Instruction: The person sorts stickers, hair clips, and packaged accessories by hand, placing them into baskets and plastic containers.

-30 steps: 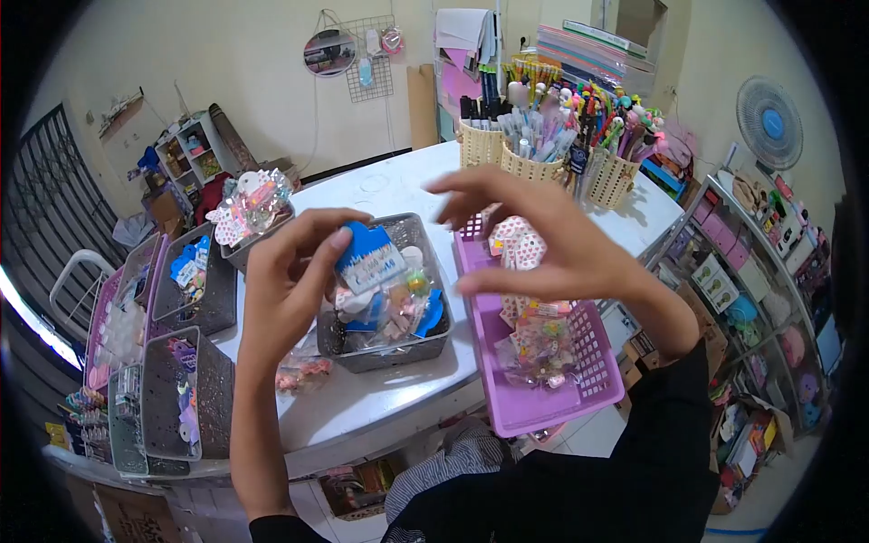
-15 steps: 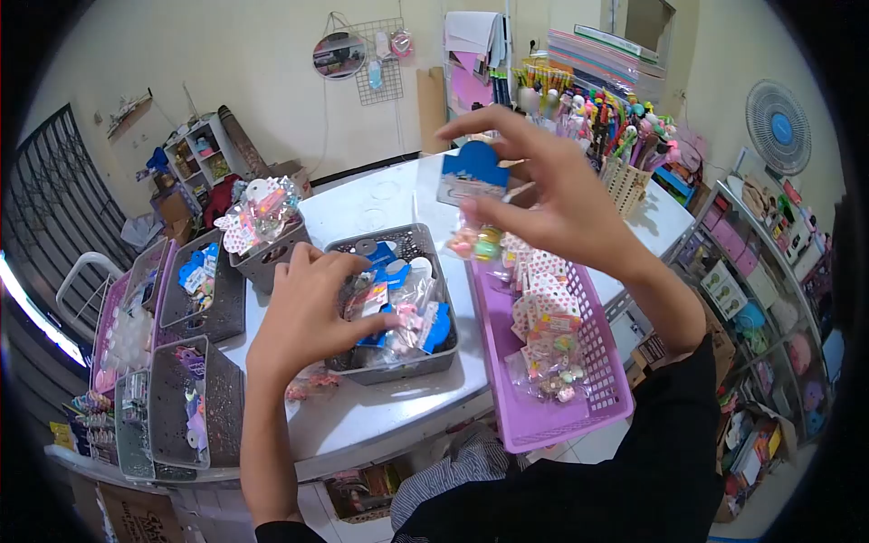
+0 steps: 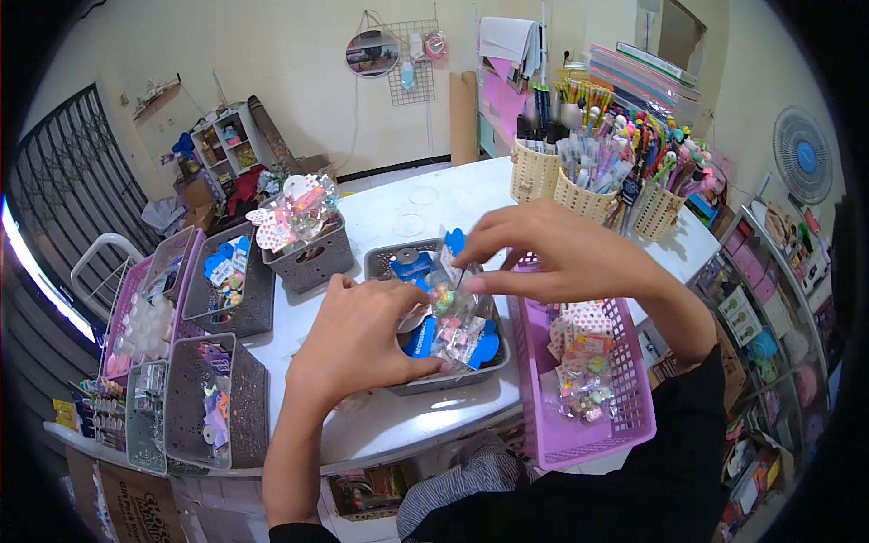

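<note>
Both hands were over the middle grey bin [image 3: 466, 374] on the white table [image 3: 389, 210]. Right hand [image 3: 468, 271] was above its back right part, at a blue-topped pack [image 3: 454, 241]. Thumb and index tips sat near each other beside that pack; couldn't tell if they were clamped on it or just touching. The pack stood roughly upright at the bin's back right, blue top up, clear plastic below.

Left hand [image 3: 358, 339] was over the bin's left front side, palm down, thumb and fingers spread apart. Thumb tip was by the front of the heap, fingers further back; contact with the packs unclear, the hand hid part of it.

In the bin: more blue cards [image 3: 486, 348] lying at mixed angles, plus clear bags with pastel bits, overlapping. Card print mostly too small to read.

Purple basket [image 3: 588, 452] was just right of the bin, sticking out past the table edge. It held dotted cards [image 3: 587, 317] towards the back and bagged pastel bits [image 3: 587, 396] nearer the front.

Back left of the middle bin: a small grey bin [image 3: 312, 262] heaped with bagged items. Pen holders [image 3: 584, 199] stood upright at the table's back right.
</note>
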{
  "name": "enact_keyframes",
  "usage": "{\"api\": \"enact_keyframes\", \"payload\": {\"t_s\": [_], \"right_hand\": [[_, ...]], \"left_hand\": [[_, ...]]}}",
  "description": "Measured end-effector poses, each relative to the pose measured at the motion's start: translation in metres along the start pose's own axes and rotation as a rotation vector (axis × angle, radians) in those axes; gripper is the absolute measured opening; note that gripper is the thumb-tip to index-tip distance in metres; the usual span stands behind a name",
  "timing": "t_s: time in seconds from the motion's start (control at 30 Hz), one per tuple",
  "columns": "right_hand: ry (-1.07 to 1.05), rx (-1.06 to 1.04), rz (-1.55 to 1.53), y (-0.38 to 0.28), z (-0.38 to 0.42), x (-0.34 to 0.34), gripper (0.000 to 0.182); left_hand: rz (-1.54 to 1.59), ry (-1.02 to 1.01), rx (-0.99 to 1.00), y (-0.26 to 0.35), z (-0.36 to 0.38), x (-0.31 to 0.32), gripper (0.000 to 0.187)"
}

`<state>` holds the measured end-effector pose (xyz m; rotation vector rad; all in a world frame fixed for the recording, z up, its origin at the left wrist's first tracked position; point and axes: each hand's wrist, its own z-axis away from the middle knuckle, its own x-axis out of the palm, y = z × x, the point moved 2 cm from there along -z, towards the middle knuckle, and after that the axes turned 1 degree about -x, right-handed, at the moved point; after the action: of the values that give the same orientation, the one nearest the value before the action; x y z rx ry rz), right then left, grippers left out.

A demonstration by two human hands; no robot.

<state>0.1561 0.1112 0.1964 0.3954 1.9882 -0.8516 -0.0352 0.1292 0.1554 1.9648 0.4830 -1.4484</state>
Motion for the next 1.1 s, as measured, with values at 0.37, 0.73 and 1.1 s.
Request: {"api": "enact_keyframes", "payload": {"t_s": [0.37,0.73,1.1], "right_hand": [[0.132,0.280,-0.130,0.010,-0.003,0.006,0.022],[0.401,0.450,0.157,-0.006,0.071,-0.034,0.010],[0.116,0.484,0.000,0.025,0.054,0.002,0.021]], "left_hand": [[0.309,0.045,0.115,-0.017,-0.003,-0.002,0.029],[0.184,0.181,0.088,-0.009,-0.007,-0.003,0.015],[0.013,0.489,0.141,-0.007,-0.007,-0.005,0.006]]}}
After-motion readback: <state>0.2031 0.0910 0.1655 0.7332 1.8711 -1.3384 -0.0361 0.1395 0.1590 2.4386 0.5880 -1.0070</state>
